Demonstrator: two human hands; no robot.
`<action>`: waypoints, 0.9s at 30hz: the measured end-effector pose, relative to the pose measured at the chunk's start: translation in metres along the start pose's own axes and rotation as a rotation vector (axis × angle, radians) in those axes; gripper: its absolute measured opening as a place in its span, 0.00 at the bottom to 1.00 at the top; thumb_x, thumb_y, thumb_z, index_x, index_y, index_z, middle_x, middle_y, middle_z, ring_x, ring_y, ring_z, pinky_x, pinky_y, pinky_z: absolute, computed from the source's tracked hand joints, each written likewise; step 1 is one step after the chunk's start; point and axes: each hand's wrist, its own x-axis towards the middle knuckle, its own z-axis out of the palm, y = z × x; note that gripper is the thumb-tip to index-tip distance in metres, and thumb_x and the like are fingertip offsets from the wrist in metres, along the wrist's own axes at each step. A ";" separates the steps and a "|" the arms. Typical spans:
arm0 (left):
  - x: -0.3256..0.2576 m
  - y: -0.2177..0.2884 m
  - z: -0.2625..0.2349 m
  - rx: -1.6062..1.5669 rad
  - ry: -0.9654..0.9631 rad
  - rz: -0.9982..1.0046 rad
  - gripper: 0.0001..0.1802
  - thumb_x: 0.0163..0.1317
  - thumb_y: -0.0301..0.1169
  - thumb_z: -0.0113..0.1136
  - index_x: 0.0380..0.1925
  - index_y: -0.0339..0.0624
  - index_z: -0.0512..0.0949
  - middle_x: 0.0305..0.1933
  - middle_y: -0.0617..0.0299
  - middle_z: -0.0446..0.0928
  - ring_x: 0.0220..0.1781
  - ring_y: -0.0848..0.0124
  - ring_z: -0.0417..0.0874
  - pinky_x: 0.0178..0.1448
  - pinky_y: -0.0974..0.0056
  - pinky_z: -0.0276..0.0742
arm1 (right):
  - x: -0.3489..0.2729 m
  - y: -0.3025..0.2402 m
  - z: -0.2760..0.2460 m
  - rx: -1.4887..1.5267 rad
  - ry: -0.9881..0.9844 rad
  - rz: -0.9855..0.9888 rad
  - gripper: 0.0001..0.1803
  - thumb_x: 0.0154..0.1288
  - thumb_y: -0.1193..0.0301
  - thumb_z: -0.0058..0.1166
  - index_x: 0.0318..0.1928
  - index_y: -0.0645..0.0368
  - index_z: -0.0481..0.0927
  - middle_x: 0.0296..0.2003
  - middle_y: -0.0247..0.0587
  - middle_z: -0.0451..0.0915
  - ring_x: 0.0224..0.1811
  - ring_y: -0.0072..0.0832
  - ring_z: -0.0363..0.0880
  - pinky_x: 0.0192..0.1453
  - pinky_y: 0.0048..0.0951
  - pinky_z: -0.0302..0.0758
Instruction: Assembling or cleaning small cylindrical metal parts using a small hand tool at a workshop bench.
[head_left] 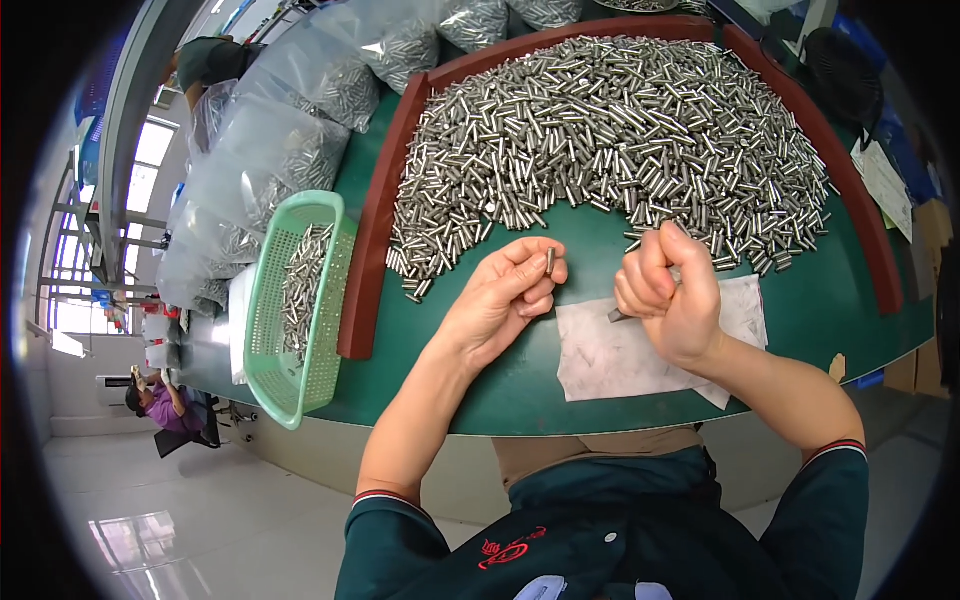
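Between the thumb and fingers of my left hand (510,295) a short metal pin (550,262) is pinched, standing nearly upright. My right hand (668,295) is curled into a fist, over a stained white cloth (595,360). A grey pin end (616,315) pokes out at the fist's lower left side; the rest of what the fingers enclose is hidden. Beyond both hands spreads a large heap of loose metal pins (600,130) on the green table (480,385). A few pins lie close behind my right fist.
A dark red wooden rail (385,230) frames the heap at left, back and right. Left of it stands a light green basket (323,365) partly filled with pins. Clear bags of pins (300,150) line the table's left and back. Another person (175,405) sits far left.
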 end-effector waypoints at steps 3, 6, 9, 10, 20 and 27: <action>0.000 0.005 0.007 -0.097 0.080 -0.010 0.10 0.62 0.31 0.44 0.34 0.35 0.70 0.28 0.60 0.71 0.21 0.80 0.61 0.24 0.76 0.58 | 0.002 0.000 0.000 -0.010 0.011 -0.009 0.24 0.66 0.62 0.30 0.12 0.54 0.54 0.08 0.28 0.51 0.10 0.16 0.43 0.15 0.21 0.43; 0.000 0.009 -0.006 -0.152 0.130 0.063 0.18 0.63 0.39 0.42 0.20 0.39 0.67 0.22 0.62 0.62 0.20 0.78 0.58 0.22 0.75 0.54 | 0.004 -0.002 0.001 -0.017 0.021 0.000 0.23 0.66 0.62 0.30 0.12 0.54 0.54 0.07 0.28 0.51 0.10 0.16 0.43 0.14 0.21 0.43; 0.004 0.013 -0.012 0.264 0.336 0.219 0.18 0.64 0.40 0.43 0.20 0.40 0.67 0.14 0.70 0.56 0.15 0.81 0.53 0.20 0.74 0.48 | 0.005 -0.004 -0.001 -0.080 0.001 0.014 0.23 0.66 0.60 0.26 0.13 0.52 0.53 0.07 0.27 0.49 0.09 0.18 0.41 0.15 0.22 0.45; 0.004 0.014 -0.011 0.444 0.388 0.270 0.16 0.63 0.38 0.46 0.22 0.39 0.69 0.13 0.72 0.57 0.15 0.83 0.53 0.20 0.75 0.48 | 0.005 -0.004 -0.001 -0.071 0.009 0.017 0.23 0.66 0.61 0.26 0.13 0.52 0.53 0.07 0.27 0.49 0.09 0.18 0.42 0.15 0.22 0.45; 0.033 -0.001 0.001 1.660 0.609 0.696 0.10 0.46 0.33 0.63 0.20 0.39 0.75 0.10 0.57 0.69 0.13 0.61 0.72 0.19 0.60 0.65 | 0.006 -0.003 0.001 -0.044 0.060 0.022 0.24 0.66 0.60 0.30 0.12 0.53 0.53 0.07 0.28 0.50 0.10 0.16 0.43 0.14 0.21 0.44; 0.026 0.000 -0.003 1.672 0.595 0.685 0.05 0.45 0.28 0.62 0.21 0.39 0.76 0.08 0.62 0.65 0.09 0.67 0.67 0.17 0.63 0.61 | 0.007 -0.005 0.000 -0.086 0.042 0.032 0.24 0.66 0.59 0.27 0.12 0.51 0.53 0.06 0.28 0.49 0.09 0.18 0.42 0.15 0.22 0.45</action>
